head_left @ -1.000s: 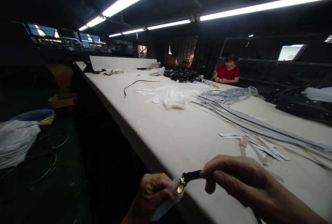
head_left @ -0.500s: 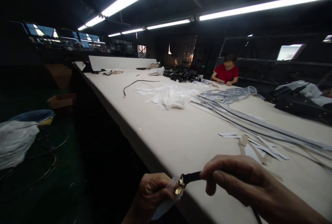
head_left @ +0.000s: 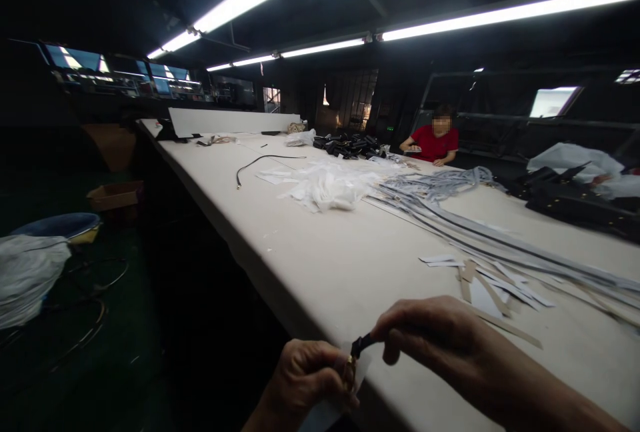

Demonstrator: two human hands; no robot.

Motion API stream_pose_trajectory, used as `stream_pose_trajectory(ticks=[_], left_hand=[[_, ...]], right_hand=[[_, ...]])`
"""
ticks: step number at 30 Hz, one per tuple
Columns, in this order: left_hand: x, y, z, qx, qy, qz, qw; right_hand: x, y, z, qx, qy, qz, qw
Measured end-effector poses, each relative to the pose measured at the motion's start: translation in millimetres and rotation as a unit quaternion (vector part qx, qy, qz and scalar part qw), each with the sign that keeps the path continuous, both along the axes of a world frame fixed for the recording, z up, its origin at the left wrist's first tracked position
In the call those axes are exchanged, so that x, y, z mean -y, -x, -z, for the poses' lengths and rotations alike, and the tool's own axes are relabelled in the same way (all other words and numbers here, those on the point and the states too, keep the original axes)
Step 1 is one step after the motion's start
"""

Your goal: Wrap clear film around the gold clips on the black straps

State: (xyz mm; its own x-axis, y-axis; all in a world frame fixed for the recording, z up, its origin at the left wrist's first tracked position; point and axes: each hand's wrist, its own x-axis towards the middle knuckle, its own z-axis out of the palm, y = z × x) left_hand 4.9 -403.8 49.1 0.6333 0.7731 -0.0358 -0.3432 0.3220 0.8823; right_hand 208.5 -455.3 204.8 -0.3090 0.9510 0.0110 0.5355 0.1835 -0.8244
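Near the table's front edge, my left hand (head_left: 313, 379) pinches a gold metal clasp (head_left: 349, 372) together with a thin white translucent sheet (head_left: 323, 415), which hangs below the fingers. A black strap (head_left: 363, 344) is joined to the clasp. My right hand (head_left: 435, 335) grips this strap between thumb and fingers, just right of the clasp. Most of the strap's length is hidden behind my right hand.
On the pale table (head_left: 320, 265) lie paper strips (head_left: 487, 289), long grey wrapped straps (head_left: 460, 232), crumpled white film (head_left: 330, 189), one black strap (head_left: 245, 169) and black pieces (head_left: 350, 144). A person in red (head_left: 435, 144) sits across. A cardboard box (head_left: 116, 197) stands left.
The clasp has turned and is now seen more edge-on, further covered by my left fingers. My right hand has shifted slightly left, and less strap shows between the hands.
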Motion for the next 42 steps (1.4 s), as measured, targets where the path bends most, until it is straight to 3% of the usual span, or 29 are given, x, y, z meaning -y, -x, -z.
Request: stream_pose_trajectory(ticks=[4, 8, 14, 18, 25, 37, 42], left_hand=[[-2, 1, 17.9, 0.022, 0.018, -0.019, 0.999], [-7, 5, 31.7, -0.008, -0.050, -0.032, 0.998], [-7, 5, 24.9, -0.043, -0.138, -0.032, 0.989], [-7, 2, 20.5, -0.036, -0.144, -0.020, 0.989], [-8, -1, 20.8, -0.019, -0.163, -0.004, 0.986], [1, -11, 16.0, -0.009, -0.088, 0.008, 0.996], [0, -17, 23.1, -0.034, -0.020, -0.063, 0.997]], right_hand=[[3, -5, -15.8, -0.020, 0.031, 0.054, 0.998], [10, -9, -29.6, -0.032, 0.027, 0.111, 0.993], [18, -9, -25.8, -0.031, 0.025, 0.100, 0.994], [20, -13, -20.4, -0.019, 0.025, 0.064, 0.997], [21, -17, -15.4, -0.015, 0.027, 0.062, 0.998], [17, -11, -4.4, -0.045, 0.060, 0.012, 0.997], [16, -13, -3.4, -0.022, 0.045, 0.022, 0.998]])
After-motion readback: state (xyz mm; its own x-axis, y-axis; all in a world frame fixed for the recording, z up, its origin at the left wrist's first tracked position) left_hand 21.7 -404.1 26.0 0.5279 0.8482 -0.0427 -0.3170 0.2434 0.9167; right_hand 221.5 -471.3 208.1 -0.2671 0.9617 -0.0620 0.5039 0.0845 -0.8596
